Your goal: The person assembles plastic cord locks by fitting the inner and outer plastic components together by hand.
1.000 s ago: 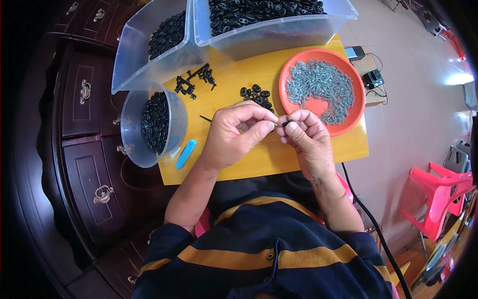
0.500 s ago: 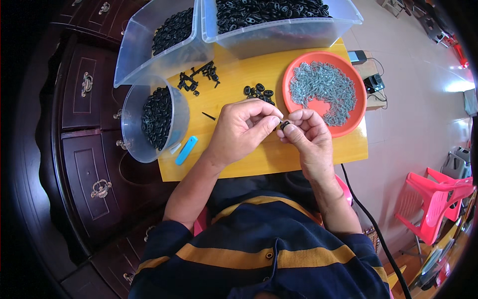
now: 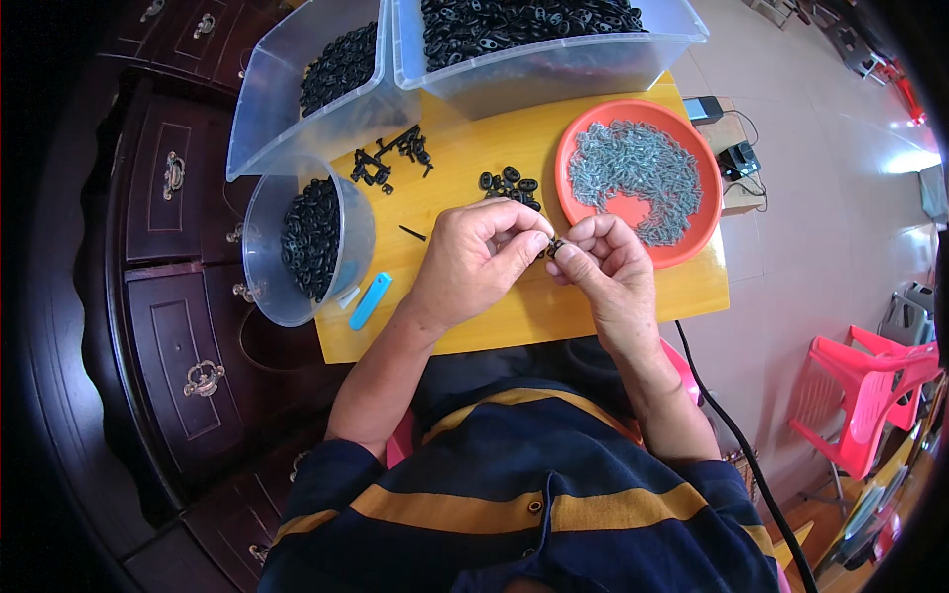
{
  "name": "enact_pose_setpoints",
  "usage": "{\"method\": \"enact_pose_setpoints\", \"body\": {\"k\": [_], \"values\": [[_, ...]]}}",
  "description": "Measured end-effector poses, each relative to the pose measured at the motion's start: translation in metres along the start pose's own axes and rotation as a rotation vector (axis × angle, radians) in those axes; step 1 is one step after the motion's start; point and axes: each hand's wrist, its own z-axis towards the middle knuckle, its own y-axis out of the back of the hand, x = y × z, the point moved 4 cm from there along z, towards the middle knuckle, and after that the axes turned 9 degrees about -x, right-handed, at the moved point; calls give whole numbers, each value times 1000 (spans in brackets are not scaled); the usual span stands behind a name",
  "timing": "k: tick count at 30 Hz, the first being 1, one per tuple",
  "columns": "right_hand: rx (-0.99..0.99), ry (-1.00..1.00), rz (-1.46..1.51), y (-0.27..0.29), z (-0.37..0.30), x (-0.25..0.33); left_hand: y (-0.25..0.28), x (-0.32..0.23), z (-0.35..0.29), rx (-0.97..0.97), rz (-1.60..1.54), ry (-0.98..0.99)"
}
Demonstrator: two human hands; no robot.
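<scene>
Right hand [image 3: 613, 267] pinching a small black part [image 3: 556, 250] above the desk [image 3: 494, 331], right of its middle, left hand [image 3: 470, 259] fingertips just beside it, grip unclear, open strip along the near edge, orange bowl [image 3: 711, 237] by the right edge, clear bins [image 3: 554, 81] at the far side, dark drawers [image 3: 178, 341] left.

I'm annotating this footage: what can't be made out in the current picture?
Head view:
Small black piece: partly covered by the right hand.
Anything pinched by the left hand: too small to tell.
Loose two-holed black pieces: partly hidden behind the left hand.
Larger clear bin: cut off by top edge.
</scene>
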Motion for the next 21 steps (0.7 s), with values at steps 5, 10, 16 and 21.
{"method": "enact_pose_setpoints", "body": {"k": [5, 10, 16, 21], "values": [[9, 20, -12, 0, 1, 3, -1, 0, 0, -6, -8, -5], [1, 17, -12, 1, 1, 3, 0, -1, 1, 0, 34, -38], [0, 29, 5, 2, 0, 1, -2, -1, 0, 19, 55, -28], [-30, 39, 15, 2, -1, 0, -2, -3, -3, 25, 112, -17]]}}
